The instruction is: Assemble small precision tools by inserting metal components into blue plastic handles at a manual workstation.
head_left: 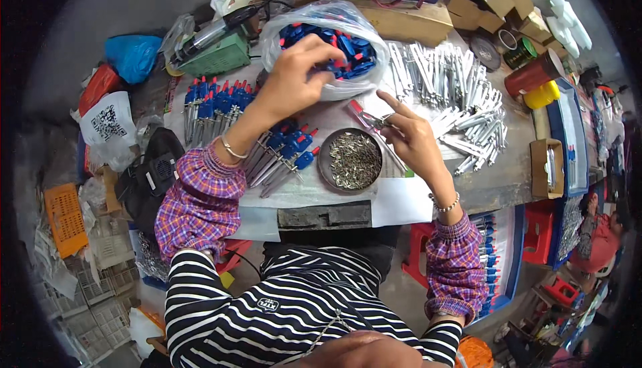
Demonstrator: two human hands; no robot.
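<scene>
My left hand (301, 77) is over the mouth of a clear plastic bag (361, 89) filled with blue plastic parts (361, 68) with red tips. Its fingers are curled at the parts, and a bit of red shows by the fingertips; what they pinch is partly hidden. To the right, my right hand (408, 134) grips a slim metal piece with a red end (356, 106), index finger stretched out above it. Below, between the hands, stands a round dish (323, 175) of small metal pins (354, 161). Assembled blue-and-metal pieces (294, 144) lie under my left forearm.
Many silver metal strips (461, 100) are piled at the right. More blue-headed pieces (217, 104) lie in rows at the left, near a green box (217, 54). Cardboard boxes (404, 20), a red can (535, 72) and a blue tray (572, 137) line the far and right edges.
</scene>
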